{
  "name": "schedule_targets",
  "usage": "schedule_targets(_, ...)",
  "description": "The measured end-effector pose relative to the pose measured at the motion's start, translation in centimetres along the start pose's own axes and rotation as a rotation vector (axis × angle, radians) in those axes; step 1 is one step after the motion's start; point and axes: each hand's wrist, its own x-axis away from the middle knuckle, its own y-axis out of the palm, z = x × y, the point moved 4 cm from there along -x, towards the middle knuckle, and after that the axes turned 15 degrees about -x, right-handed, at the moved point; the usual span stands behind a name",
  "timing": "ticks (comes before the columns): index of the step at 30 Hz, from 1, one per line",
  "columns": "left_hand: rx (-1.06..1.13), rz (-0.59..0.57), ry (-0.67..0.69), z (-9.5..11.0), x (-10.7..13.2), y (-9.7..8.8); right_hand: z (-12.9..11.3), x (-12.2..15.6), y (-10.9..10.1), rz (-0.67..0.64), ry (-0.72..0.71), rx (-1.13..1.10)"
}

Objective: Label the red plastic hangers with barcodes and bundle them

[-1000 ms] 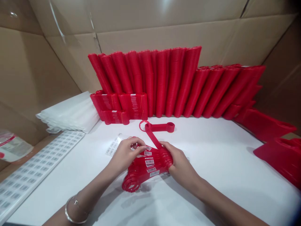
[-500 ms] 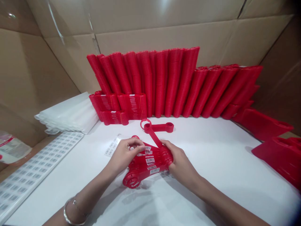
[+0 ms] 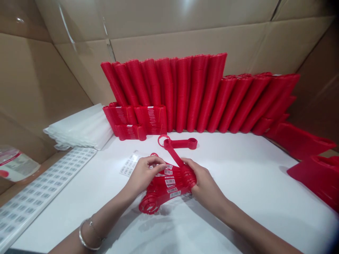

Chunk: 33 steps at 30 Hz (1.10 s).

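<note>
My right hand (image 3: 205, 181) is wrapped around one end of a fanned bundle of red plastic strips with ring ends (image 3: 156, 185). White barcode stickers (image 3: 170, 182) sit across the middle of several strips. One strip (image 3: 173, 153) sticks out of the bundle toward the back, its ring above a small stack. My left hand (image 3: 147, 173) is closed in a pinch over the bundle's upper left, fingertips beside the topmost sticker; what they hold, if anything, is hidden. Partly behind the left hand lies a sheet of barcode stickers (image 3: 129, 164).
A small stack of red strips (image 3: 182, 143) lies beyond my hands. Tall red stacks (image 3: 182, 95) line the cardboard wall (image 3: 185, 38). Banded bundles (image 3: 150, 120) stand at their left. White plastic bags (image 3: 79, 127), a long sticker sheet (image 3: 45, 190) and a plastic jar (image 3: 18, 164) are left.
The whole view has shifted slightly to the right. Both hands keep nearly the same pose on the red bundle, with the left fingertips still by the topmost sticker.
</note>
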Motion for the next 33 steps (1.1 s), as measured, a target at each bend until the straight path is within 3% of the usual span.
schedule_targets(8, -0.037, 0.058, 0.026, -0.1, 0.0, 0.2, -0.3, 0.1, 0.1, -0.003, -0.012, -0.009)
schedule_targets(16, -0.259, 0.182, 0.179, 0.6, 0.2, 0.0, -0.8, 0.3, 0.2, -0.050, -0.072, 0.051)
schedule_targets(25, -0.177, 0.112, 0.102, 0.5, 0.5, -0.2, -0.8, -0.1, 0.2, -0.006, 0.003, 0.032)
schedule_targets(33, -0.172, 0.113, 0.152, 0.7, 0.7, 0.1, -0.1, 0.0, 0.2, 0.071, 0.050, 0.046)
